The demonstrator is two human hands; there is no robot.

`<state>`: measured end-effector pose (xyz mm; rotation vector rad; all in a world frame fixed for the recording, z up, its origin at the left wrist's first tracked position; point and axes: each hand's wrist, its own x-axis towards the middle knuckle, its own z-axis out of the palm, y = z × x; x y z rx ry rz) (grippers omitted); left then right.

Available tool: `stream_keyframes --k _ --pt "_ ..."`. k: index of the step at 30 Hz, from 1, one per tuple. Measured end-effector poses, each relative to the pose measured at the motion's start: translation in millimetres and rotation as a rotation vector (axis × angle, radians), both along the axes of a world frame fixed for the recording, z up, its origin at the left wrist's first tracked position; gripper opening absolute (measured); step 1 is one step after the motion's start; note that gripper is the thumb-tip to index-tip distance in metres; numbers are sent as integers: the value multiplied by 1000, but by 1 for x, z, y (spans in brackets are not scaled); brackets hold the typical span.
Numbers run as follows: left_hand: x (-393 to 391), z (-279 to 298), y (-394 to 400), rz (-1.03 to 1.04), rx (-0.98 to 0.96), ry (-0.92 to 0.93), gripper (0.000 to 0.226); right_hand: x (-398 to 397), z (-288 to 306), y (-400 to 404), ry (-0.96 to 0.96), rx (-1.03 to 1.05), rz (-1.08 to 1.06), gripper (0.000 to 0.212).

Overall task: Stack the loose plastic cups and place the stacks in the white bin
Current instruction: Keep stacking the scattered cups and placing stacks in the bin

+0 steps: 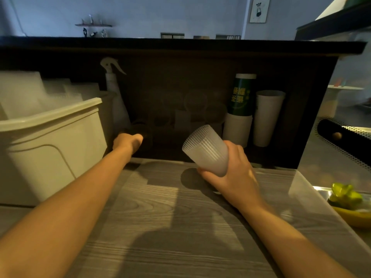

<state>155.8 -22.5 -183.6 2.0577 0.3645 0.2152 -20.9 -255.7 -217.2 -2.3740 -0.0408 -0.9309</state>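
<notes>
Right hand (233, 173) gripped a ribbed cup (206, 150), base tilted up-left, while left hand (127, 142), grip indiscernible, reached dark cups (138, 127) beside the white bin (54, 137).

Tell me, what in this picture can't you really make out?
- Left hand: its fingers reach into the dark recess under the counter in the head view; what they touch is lost in shadow.
- Ribbed cup: the right hand covers its lower end, hiding whether more cups nest there.
- White bin: its contents are blurred, and the left edge cuts it off.
</notes>
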Motion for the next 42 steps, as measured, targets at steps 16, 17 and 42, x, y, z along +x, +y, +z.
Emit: stream_keyframes --k 16,17,42 --pt "-106 7 -3 -465 -488 -246 53 -6 6 11 44 -194 -58 87" --pt "-111 8 -4 -479 -520 -273 50 -7 6 13 48 -212 -66 88" --pt "-144 -1 -47 -698 75 -377 72 -3 2 4 -25 -29 -130 84"
